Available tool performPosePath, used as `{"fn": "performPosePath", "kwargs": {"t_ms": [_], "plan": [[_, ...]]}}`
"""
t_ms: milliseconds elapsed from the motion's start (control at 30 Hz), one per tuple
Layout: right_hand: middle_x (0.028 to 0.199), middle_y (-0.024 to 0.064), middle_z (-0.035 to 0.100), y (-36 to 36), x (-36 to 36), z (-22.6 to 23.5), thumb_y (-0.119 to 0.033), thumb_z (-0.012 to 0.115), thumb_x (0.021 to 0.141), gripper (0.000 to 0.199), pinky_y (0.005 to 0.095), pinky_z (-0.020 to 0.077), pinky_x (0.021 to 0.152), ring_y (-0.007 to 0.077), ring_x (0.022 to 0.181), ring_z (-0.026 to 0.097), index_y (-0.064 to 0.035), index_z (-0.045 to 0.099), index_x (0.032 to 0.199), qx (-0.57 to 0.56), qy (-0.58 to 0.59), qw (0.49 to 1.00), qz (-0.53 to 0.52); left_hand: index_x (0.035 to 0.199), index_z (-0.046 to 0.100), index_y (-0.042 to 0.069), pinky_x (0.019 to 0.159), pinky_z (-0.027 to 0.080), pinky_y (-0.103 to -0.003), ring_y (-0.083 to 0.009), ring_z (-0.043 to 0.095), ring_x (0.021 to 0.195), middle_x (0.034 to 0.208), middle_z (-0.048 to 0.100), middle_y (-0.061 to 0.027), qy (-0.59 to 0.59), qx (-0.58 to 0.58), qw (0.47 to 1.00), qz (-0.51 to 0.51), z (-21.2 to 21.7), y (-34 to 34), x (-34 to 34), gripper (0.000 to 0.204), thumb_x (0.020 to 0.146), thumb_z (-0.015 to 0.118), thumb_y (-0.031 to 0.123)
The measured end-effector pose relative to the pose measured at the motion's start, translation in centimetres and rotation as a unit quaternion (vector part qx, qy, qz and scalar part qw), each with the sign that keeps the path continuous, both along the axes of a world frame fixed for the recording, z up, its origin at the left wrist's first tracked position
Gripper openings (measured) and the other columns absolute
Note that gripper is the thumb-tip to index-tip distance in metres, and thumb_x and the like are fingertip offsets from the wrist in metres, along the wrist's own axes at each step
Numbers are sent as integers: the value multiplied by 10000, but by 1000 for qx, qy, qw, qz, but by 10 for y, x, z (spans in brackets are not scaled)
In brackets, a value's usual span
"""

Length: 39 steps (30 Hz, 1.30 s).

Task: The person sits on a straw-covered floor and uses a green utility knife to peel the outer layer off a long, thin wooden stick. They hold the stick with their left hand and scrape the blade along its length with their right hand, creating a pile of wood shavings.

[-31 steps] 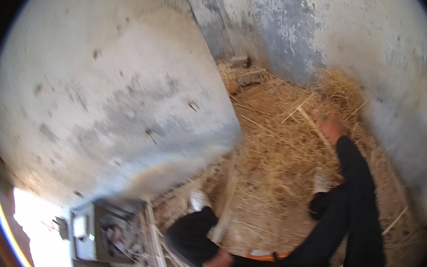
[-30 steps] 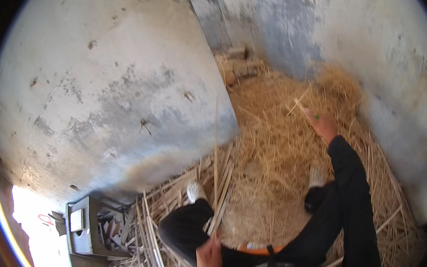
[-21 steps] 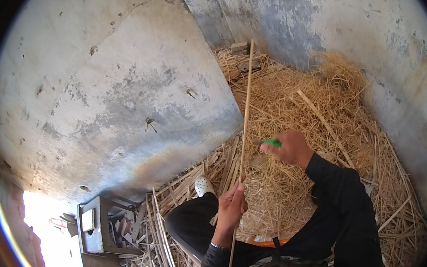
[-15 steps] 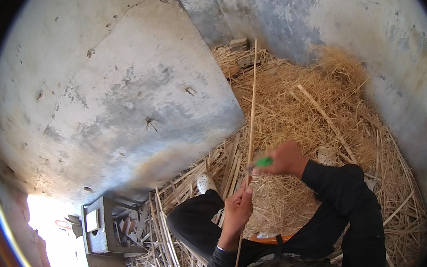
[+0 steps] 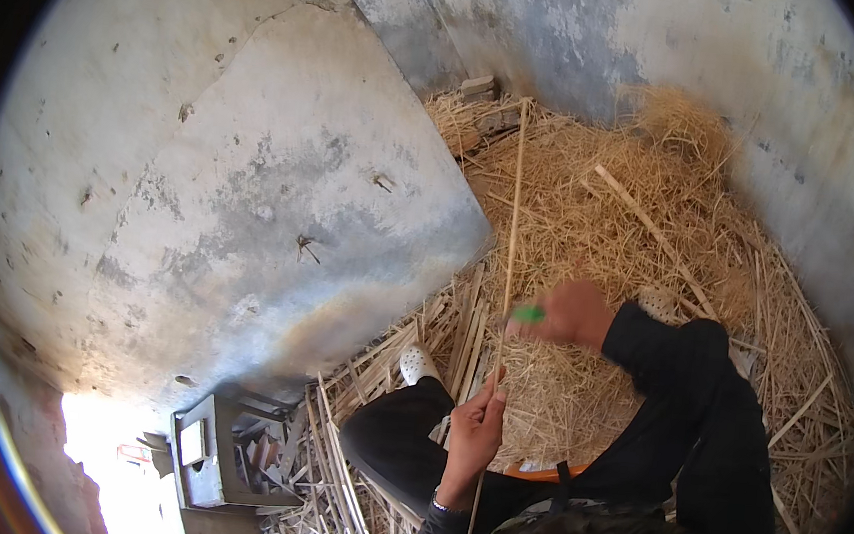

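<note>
A long, thin bamboo strip [image 5: 516, 204] runs almost upright through the middle of the view, from the shavings at the far end down past my lap. My left hand [image 5: 475, 433] is closed around its lower part, thumb and forefinger pointing up along it. Above that, my right hand [image 5: 581, 314] grips a knife by its green handle [image 5: 528, 314]. The knife's blade is blurred and meets the strip from the right, a little way above my left fingertips.
Pale shavings [image 5: 590, 240] cover the floor ahead, with a wider loose strip [image 5: 655, 232] on top. Split strips [image 5: 463, 320] lie near my left shoe [image 5: 419, 365]. Worn walls [image 5: 285, 155] rise left and behind. A wooden cabinet [image 5: 222, 452] with scraps stands at lower left.
My right hand with the knife has moved slightly away from my left hand, up the strip. The strip's far end has shifted a little right and nearer. My left hand keeps its hold.
</note>
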State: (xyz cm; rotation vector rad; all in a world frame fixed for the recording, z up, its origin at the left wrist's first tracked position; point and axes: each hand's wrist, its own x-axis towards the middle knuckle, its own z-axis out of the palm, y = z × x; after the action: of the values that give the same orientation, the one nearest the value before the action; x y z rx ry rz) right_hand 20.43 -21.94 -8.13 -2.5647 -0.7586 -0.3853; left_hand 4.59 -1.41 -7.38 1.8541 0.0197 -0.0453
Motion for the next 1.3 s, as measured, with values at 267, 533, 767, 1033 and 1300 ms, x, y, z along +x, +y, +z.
{"fn": "performPosePath", "kwargs": {"t_ms": [267,533,767,1033,1300], "plan": [[380,-5,349,-20,34,-1,-858,401,759,775,339,292,345,144,321,376,-140,529,493,-12,-59,997,-54,1366,471,-16,585,353,-182,-28,357,611,675,389,80,95,-10,995,-26,35,-7,-22,419,999,507,182],[394,14,344,-46,81,-14,-822,360,814,760,326,267,341,136,313,331,-138,466,500,-34,-279,959,-43,1360,475,-23,661,399,-201,-47,427,692,741,509,48,91,-5,995,-30,38,-10,-26,403,1004,490,166],[459,-5,328,-160,123,23,-664,420,916,694,332,219,386,121,385,257,-104,382,508,304,114,907,-269,1372,479,10,513,351,-206,-9,408,575,638,456,77,93,15,995,-15,49,33,-81,397,1007,473,168],[384,-22,311,-10,18,30,-828,423,783,745,338,273,352,143,331,356,-150,496,483,68,-25,997,36,1372,430,-30,486,286,-195,-28,279,447,524,327,69,103,-320,942,-20,35,-5,19,405,1034,410,193],[374,31,383,-17,27,35,-834,451,756,786,343,321,337,170,311,402,-96,592,524,54,28,997,-43,1348,472,-12,467,281,-207,-26,289,430,522,332,73,119,-296,948,-22,35,-21,7,380,1022,429,179]]}}
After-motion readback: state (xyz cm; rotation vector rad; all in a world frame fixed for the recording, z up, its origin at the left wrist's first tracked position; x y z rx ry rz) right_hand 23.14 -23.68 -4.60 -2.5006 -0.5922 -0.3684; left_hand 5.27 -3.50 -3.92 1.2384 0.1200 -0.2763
